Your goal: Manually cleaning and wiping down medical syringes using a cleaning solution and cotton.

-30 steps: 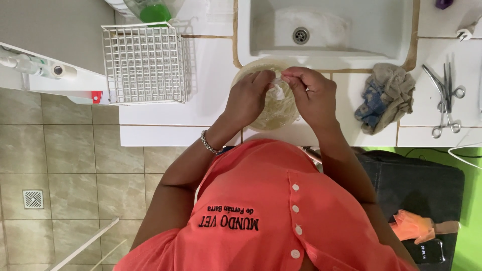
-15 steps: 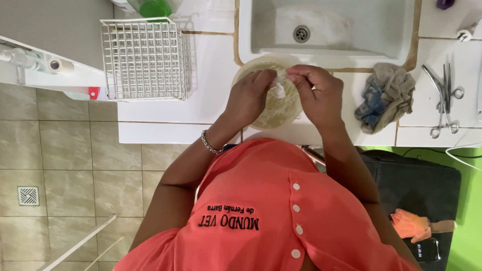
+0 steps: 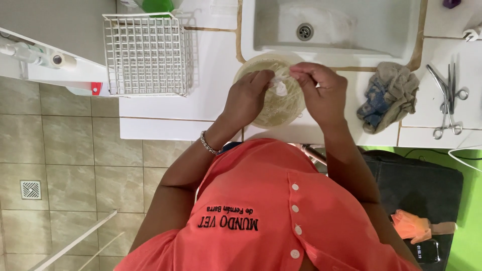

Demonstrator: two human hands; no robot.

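Your left hand [image 3: 247,98] and right hand [image 3: 321,90]: both pinch one white wad [image 3: 280,88] over the bowl [image 3: 281,108]; rag [image 3: 389,95] alongside.

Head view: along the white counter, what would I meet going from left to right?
Wire basket → left hand → right hand → crumpled rag → metal scissors and forceps.
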